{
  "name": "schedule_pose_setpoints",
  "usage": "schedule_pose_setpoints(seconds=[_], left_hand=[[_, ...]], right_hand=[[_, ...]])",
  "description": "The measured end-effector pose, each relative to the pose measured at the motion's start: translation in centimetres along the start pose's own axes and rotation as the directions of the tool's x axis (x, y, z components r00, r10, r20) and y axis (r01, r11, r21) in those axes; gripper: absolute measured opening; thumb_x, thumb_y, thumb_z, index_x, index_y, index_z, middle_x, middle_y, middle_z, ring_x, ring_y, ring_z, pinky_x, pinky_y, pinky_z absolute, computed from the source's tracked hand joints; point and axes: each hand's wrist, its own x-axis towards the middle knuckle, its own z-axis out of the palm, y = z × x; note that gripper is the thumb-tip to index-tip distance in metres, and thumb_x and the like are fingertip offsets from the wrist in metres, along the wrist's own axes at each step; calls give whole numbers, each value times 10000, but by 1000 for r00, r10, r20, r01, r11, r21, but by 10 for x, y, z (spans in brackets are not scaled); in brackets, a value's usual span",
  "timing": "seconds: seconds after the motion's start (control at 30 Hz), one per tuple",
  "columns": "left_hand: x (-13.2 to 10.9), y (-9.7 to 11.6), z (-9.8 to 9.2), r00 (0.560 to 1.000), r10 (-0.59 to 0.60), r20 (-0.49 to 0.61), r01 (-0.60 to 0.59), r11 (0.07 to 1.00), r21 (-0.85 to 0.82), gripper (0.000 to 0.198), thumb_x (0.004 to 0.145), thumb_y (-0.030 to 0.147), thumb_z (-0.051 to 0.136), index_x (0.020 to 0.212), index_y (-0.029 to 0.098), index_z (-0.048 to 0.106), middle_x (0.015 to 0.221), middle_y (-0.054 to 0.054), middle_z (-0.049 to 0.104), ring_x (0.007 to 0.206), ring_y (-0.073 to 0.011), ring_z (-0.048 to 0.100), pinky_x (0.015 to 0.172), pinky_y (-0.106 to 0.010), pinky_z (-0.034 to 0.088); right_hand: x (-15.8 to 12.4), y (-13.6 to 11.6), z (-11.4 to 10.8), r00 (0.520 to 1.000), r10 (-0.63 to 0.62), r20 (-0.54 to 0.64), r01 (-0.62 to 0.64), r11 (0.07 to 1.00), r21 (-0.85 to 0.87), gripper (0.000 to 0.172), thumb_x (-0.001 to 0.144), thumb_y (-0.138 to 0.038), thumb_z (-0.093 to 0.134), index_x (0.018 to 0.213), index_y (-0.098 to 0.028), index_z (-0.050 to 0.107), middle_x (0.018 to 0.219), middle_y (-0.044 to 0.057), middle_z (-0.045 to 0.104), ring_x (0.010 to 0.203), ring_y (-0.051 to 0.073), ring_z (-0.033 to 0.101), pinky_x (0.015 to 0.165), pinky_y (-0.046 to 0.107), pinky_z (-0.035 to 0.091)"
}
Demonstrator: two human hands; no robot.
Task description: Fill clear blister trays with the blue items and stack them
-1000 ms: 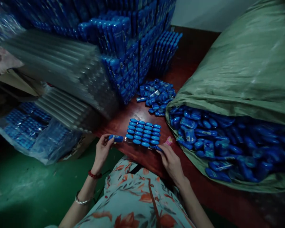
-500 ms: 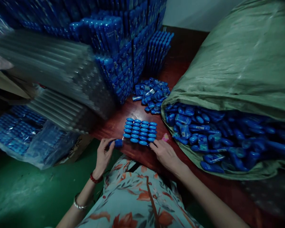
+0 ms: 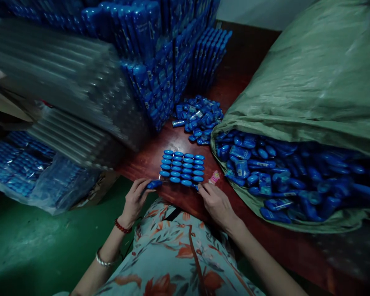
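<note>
Red table: at its near edge, the left hand pinches one blue container; the right hand, nearly closed, rests just beside the rows of containers, its hold unclear. Beyond lies a loose pile.

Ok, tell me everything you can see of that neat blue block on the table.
The block is four columns of glossy, rounded blue ends, plastic-looking, closely packed. It sits near the front edge of the reddish table. The right hand is at its near right corner, seemingly holding a pack; contact is unclear.
</note>
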Motion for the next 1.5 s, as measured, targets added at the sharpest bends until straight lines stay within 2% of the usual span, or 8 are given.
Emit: schedule_pose_setpoints(seconds=[0.13, 0.23, 0.43, 0.57, 0.97, 1.2, 1.37, 1.5], left_hand=[[10, -4, 5, 988, 53, 148, -57, 998, 28, 304, 917, 206, 405, 1189, 225, 542, 1068, -79, 588, 936, -161, 601, 807, -269, 514], [18, -9, 9, 960, 114, 256, -127, 991, 38, 361, 920, 165, 349, 1229, 225, 523, 1113, -102, 582, 977, -171, 595, 793, -270, 512], [37, -12, 8, 891, 300, 339, -301, 952, -51, 395, 922, 129, 311, 1241, 228, 522, 1116, -111, 596, 982, -162, 598, 817, -268, 499], [44, -14, 9, 843, 365, 394, -395, 918, -6, 404, 919, 118, 291, 1242, 205, 517, 1112, -122, 596, 986, -172, 599, 815, -286, 510], [41, -14, 16, 863, 303, 405, -349, 936, 44, 389, 928, 134, 303, 1269, 200, 477, 1046, -109, 581, 912, -154, 588, 764, -253, 507], [61, -1, 17, 763, 342, 548, -472, 875, 110, 314, 920, 139, 324, 1125, 185, 557, 907, -84, 578, 799, -166, 537, 729, -277, 473], [58, -5, 13, 837, 382, 393, -471, 868, 159, 312, 895, 307, 469, 1186, 231, 551, 1065, -118, 571, 925, -216, 533, 818, -367, 449], [72, 8, 32, 959, 192, 207, -219, 968, 119, 557, 894, 404, 444, 1399, 209, 311, 1378, -162, 376, 1286, -291, 337, 1029, -464, 308]], right_hand=[[25, -7, -16, 971, -77, 227, 92, 994, -53, 241, 835, -11, 405, 814, -186, 569, 772, 53, 562, 714, 180, 520, 659, 304, 406], [34, -7, -21, 956, -101, 275, 122, 991, -59, 224, 822, -6, 424, 795, -184, 557, 761, 55, 550, 710, 191, 521, 649, 317, 409], [13, -1, 0, 997, -65, 52, 66, 998, -23, 281, 870, -43, 387, 1048, -136, 583, 881, 86, 575, 784, 191, 531, 698, 311, 443], [0, -8, 14, 985, 115, -132, -110, 993, 48, 316, 905, -120, 390, 1163, -160, 567, 1001, 126, 551, 893, 202, 524, 732, 306, 458], [2, 1, 12, 990, 122, -76, -106, 976, 193, 306, 906, -163, 428, 1161, -182, 597, 912, 101, 564, 866, 195, 524, 757, 320, 452], [3, 4, 9, 991, 102, -82, -85, 979, 185, 309, 899, -192, 444, 1166, -193, 599, 934, 101, 570, 850, 201, 517, 724, 332, 442], [4, 0, 12, 938, 261, -229, -196, 943, 269, 436, 898, -305, 472, 1326, -221, 459, 1083, 123, 537, 979, 230, 522, 827, 407, 456], [34, -7, 15, 896, 393, -207, -320, 895, 311, 572, 919, -378, 386, 1440, -191, 241, 1427, 175, 315, 1315, 319, 287, 985, 562, 337]])
